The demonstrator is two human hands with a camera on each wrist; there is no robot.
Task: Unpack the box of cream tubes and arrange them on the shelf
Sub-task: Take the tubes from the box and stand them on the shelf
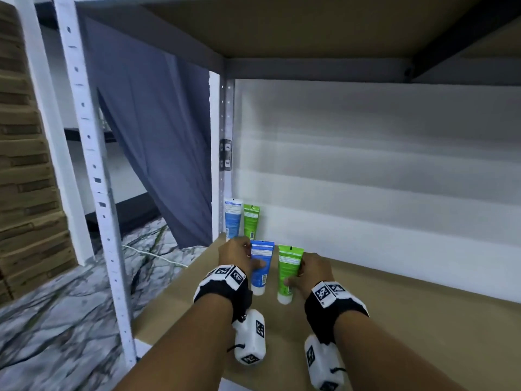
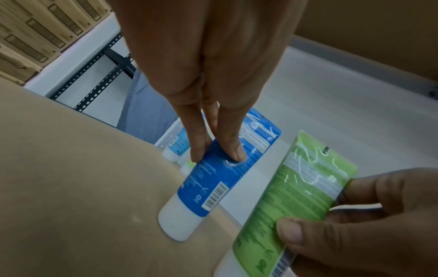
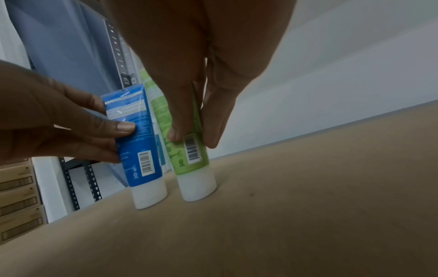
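A blue cream tube [image 1: 261, 269] [image 2: 213, 180] [image 3: 138, 142] stands cap-down on the brown shelf board [image 1: 408, 320], pinched by my left hand [image 1: 239, 256] between thumb and fingers. Right beside it a green cream tube [image 1: 287, 273] [image 2: 298, 189] [image 3: 192, 150] also stands on its white cap, and my right hand [image 1: 308, 270] pinches it at mid-body. Behind them, in the shelf's back left corner, another blue tube [image 1: 233, 218] and another green tube [image 1: 251, 221] stand upright against the white back panel. The box is not in view.
The shelf's white perforated upright [image 1: 95, 165] stands at the left, with a grey-blue cloth [image 1: 158, 136] hanging behind it. Stacked cardboard boxes [image 1: 25, 165] fill the far left. The shelf board stretches bare to the right. Another shelf board [image 1: 310, 24] runs overhead.
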